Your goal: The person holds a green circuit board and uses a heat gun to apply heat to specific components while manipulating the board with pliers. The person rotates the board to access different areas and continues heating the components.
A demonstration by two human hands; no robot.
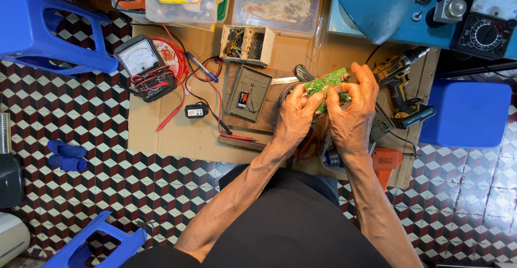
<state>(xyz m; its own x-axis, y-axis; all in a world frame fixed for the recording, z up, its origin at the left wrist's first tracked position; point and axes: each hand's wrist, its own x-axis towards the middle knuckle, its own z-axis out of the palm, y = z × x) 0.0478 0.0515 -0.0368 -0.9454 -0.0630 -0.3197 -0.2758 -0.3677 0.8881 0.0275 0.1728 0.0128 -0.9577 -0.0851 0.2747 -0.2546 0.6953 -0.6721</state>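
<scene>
**Holding a green board between both hands**

Tilting up to the right, the green circuit board (327, 82) lies with its long axis left to right above the cardboard sheet (177, 133). Left hand (295, 116) and right hand (353, 112) both pinch it closed, equally near. A yellow drill (401, 85) lies just right.

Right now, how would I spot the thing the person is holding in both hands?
Start at the sheet of brown cardboard spread on the checkered floor. Above its right half, the left hand and right hand meet around a small green circuit board, pinched by the fingers. It is the only flat green piece there, beside a yellow and black drill.
</scene>
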